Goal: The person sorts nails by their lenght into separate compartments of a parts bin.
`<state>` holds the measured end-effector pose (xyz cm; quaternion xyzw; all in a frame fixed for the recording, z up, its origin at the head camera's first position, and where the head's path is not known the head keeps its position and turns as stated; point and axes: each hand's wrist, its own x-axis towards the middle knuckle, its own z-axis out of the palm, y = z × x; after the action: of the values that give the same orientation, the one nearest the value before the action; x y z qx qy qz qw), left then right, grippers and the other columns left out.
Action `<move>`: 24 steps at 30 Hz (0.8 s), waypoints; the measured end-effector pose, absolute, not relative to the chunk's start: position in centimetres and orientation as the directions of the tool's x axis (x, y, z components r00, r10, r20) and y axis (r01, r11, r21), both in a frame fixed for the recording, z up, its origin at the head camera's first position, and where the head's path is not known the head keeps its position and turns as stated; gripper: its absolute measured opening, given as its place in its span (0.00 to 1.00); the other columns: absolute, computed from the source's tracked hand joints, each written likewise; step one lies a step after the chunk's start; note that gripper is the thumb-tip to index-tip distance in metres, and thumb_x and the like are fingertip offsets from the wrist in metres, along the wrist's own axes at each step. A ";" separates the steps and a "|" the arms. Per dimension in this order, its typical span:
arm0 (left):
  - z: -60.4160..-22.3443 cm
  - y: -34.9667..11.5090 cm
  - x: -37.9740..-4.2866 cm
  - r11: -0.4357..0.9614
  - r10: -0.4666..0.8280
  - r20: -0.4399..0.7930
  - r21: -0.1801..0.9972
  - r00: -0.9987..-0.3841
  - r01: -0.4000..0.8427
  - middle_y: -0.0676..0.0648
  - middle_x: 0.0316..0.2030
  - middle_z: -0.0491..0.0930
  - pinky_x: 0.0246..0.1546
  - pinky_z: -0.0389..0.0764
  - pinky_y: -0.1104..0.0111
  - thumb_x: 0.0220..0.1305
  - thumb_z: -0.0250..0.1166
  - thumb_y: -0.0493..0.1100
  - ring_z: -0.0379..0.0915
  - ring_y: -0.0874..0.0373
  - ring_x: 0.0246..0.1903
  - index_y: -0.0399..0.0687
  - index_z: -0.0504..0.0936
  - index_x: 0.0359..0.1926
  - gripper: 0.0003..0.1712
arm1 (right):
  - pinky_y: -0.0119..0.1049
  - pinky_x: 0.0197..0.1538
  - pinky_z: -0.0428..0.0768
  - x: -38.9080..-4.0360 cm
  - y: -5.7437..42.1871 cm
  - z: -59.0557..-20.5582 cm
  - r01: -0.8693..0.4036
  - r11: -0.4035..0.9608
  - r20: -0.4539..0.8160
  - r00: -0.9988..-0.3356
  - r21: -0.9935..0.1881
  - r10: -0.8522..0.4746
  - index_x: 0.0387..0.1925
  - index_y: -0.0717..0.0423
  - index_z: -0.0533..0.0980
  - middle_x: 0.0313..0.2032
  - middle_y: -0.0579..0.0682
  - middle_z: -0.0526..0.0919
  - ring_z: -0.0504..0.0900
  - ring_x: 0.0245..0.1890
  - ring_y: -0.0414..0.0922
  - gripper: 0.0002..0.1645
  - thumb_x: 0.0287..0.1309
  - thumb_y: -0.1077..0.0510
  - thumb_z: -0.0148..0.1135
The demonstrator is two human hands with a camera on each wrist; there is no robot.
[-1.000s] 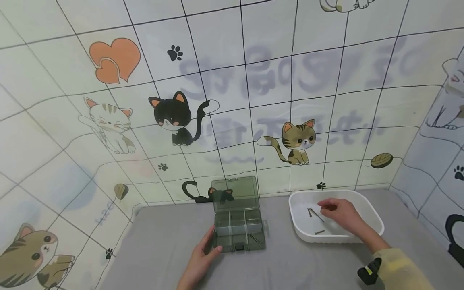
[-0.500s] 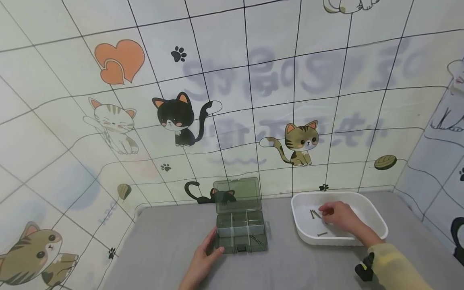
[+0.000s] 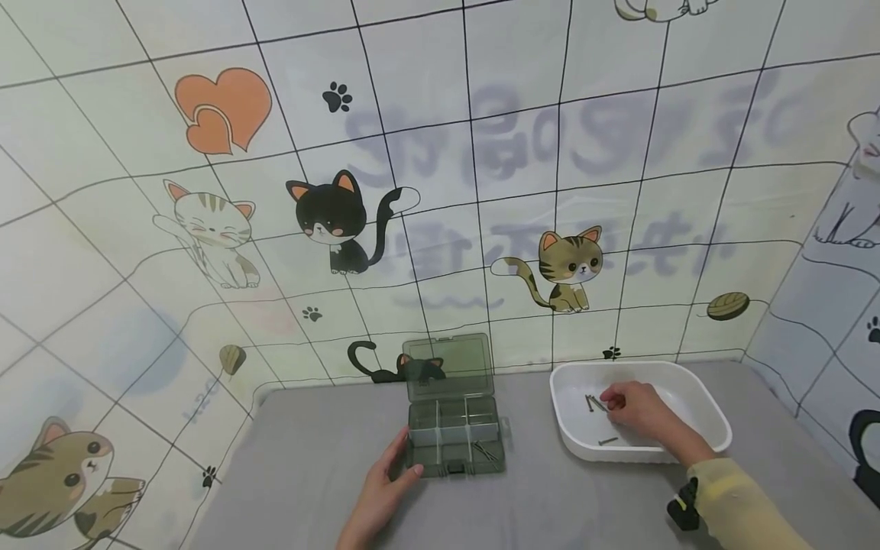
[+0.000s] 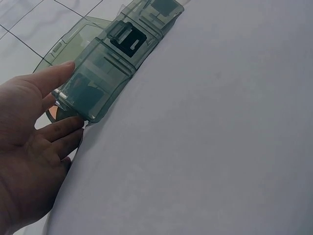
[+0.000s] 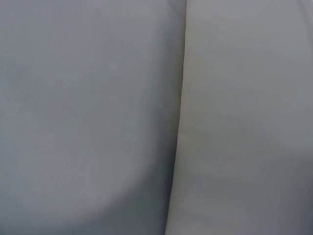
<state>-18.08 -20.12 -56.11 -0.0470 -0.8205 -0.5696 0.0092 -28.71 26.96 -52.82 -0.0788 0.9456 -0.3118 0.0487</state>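
Note:
A translucent green compartment box point(image 3: 456, 437) stands with its lid up on the grey table, a few thin screws point(image 3: 485, 451) in its front right compartment. My left hand point(image 3: 380, 489) holds its front left corner, thumb at the front and fingers along the side. In the left wrist view, the thumb point(image 4: 61, 74) lies against the box wall. My right hand point(image 3: 639, 409) is inside the white tray point(image 3: 569, 443), fingers bent, fingertips right at a screw point(image 3: 596, 402); I cannot tell whether they grip it. Another screw point(image 3: 608, 441) lies nearer the tray's front.
A cloth wall with printed cats rises directly behind the box and tray. Grey cloth point(image 3: 529, 496) covers the table. A black device point(image 3: 684, 506) sits beside the right sleeve. The right wrist view shows only pale blurred surfaces, without the hand.
My right hand has lowered slightly into the tray and shifted left, its fingers now covering part of the longer screw. The left hand stays on the box.

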 end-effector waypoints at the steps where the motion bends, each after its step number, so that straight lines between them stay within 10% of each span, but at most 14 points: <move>1: -56.1 -20.1 -18.1 0.346 0.067 0.067 0.934 -0.996 0.086 0.33 0.72 0.65 0.73 0.54 0.42 0.68 0.70 0.45 0.55 0.37 0.74 0.44 0.64 0.77 0.41 | 0.42 0.39 0.78 -28.7 27.0 -52.8 -0.122 0.796 -0.040 -0.983 -0.592 -0.181 0.41 0.68 0.82 0.31 0.48 0.82 0.78 0.34 0.46 0.13 0.51 0.70 0.72; 24: -55.9 -20.1 -18.1 0.358 0.078 0.064 0.930 -0.995 0.088 0.32 0.72 0.65 0.72 0.53 0.41 0.68 0.70 0.44 0.55 0.38 0.74 0.43 0.64 0.77 0.41 | 0.42 0.35 0.75 -28.6 26.8 -52.4 -0.142 0.854 -0.030 -0.983 -0.500 -0.182 0.30 0.61 0.81 0.28 0.48 0.79 0.73 0.31 0.46 0.05 0.51 0.71 0.68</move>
<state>-18.12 -20.06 -55.88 -0.0502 -0.8240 -0.5643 0.0044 -28.64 26.83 -52.44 -0.0842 0.9621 -0.2566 0.0382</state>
